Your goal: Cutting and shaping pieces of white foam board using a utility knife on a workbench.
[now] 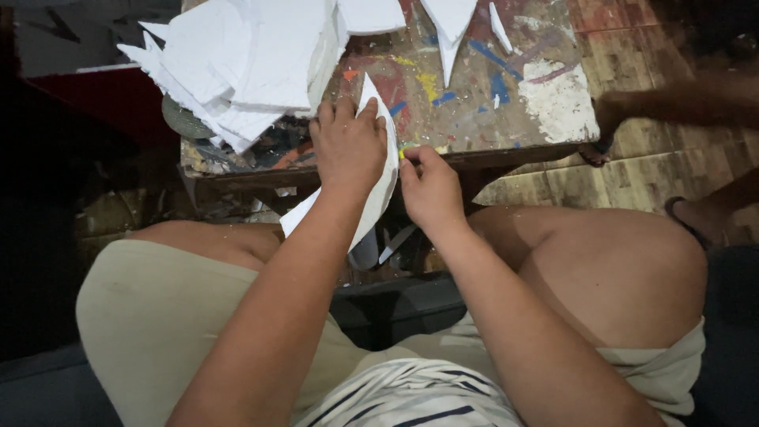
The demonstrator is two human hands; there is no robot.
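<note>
A flat, white, pointed foam sheet piece point(378, 183) lies tilted over the near edge of the paint-splashed wooden table, its tip up on the top and its lower end hanging past the edge. A small yellow-tipped tool point(405, 153), mostly hidden, sits against its right edge.

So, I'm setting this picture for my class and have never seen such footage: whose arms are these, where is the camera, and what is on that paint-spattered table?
There is one picture, taken by a camera worn on a person's head and looking down, so the arms are that person's own, above their knees. The left hand presses flat on a curved white foam sheet that hangs over the edge of the low paint-stained table. The right hand pinches something small and yellowish at the sheet's edge; what it is I cannot tell. A pile of white foam offcuts lies on the table's far left. At the right edge, another person's limbs show.
</note>
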